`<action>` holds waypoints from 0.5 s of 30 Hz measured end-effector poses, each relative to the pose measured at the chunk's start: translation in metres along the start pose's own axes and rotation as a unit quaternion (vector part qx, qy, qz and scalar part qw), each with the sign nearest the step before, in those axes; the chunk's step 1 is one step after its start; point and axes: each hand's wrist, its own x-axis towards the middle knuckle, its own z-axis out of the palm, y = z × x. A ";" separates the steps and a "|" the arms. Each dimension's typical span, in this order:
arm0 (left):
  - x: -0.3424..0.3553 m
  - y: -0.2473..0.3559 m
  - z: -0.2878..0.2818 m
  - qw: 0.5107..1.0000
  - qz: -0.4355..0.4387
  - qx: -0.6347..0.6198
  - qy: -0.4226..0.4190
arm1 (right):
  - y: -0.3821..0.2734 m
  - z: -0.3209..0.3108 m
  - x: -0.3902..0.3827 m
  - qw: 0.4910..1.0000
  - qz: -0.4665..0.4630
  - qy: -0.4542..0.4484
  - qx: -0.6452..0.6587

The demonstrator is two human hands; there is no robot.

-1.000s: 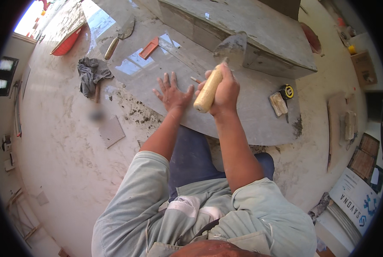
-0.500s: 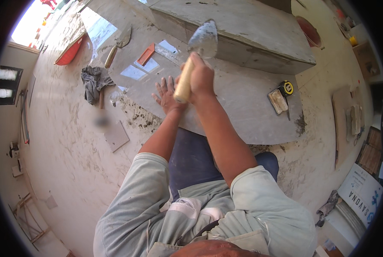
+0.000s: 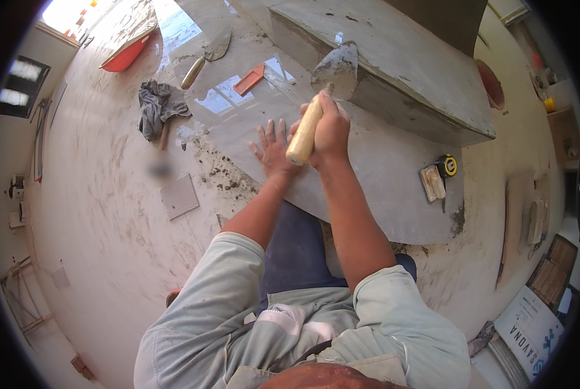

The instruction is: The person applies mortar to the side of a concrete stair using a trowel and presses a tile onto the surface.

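Observation:
My right hand [image 3: 331, 129] grips the pale wooden handle of a trowel [image 3: 335, 72], its mortar-smeared blade pointing forward at the front edge of a grey tiled step [image 3: 413, 91]. My left hand [image 3: 276, 150] lies flat with fingers spread on a large grey slab [image 3: 394, 188], partly behind the right. Ahead of it is an orange-and-silver straight tool [image 3: 248, 80]. A second trowel [image 3: 193, 72] rests farther left. A yellow-black tape measure [image 3: 447, 165] and a pale block [image 3: 433, 184] sit at the slab's right side.
Dark cloth [image 3: 155, 107], a blurred hammer-like tool [image 3: 160, 170], a tile offcut [image 3: 178, 196] and mortar crumbs lie on the dusty floor [image 3: 115, 253]. A red basin [image 3: 125, 53] is at back left, another [image 3: 491, 83] behind the step. Boards [image 3: 517, 227] and a printed white panel [image 3: 528, 327] are at right.
The trowel in my right hand swung forward-left half a second ago and is now back nearer the step's front. My left hand has stayed flat on the slab. The view has shifted slightly.

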 end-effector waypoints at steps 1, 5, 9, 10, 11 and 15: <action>0.000 -0.004 0.004 0.999 0.014 0.031 -0.003 | 0.008 0.011 0.016 1.000 0.005 -0.010 0.002; 0.005 0.007 0.000 0.999 -0.017 -0.007 -0.034 | 0.024 0.064 0.069 0.999 0.026 -0.032 0.009; 0.009 -0.022 0.044 0.992 0.034 0.077 0.095 | 0.024 0.121 0.092 0.998 0.058 -0.016 0.028; 0.009 -0.020 0.043 0.994 0.039 0.059 0.080 | 0.022 0.121 0.095 0.998 0.054 -0.016 0.028; 0.010 -0.017 0.038 0.996 0.045 0.041 0.066 | 0.021 0.120 0.099 0.998 0.051 -0.017 0.029; 0.008 0.005 0.006 1.000 -0.002 -0.008 -0.001 | 0.014 0.081 0.079 0.999 0.012 0.028 0.029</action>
